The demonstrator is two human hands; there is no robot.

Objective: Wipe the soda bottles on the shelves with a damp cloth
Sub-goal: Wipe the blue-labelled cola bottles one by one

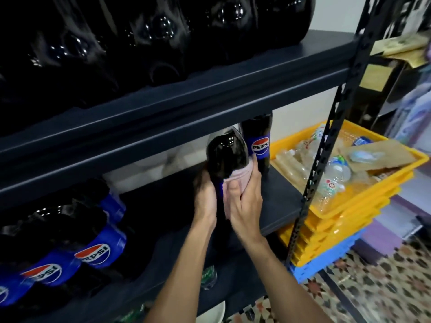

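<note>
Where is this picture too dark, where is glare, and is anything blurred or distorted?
Head view: lower bottles at left are dim; glare dots on held bottle and top bottles; right edge blurred; shelf beams look tilted; left hand, right hand and cloth well lit.

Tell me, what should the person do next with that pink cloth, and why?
Probably slide the pink cloth up the bottle toward its shoulder. The right hand holds it around the middle, the left hand grips the other side, and the dark upper part lies bare above the cloth.
</note>
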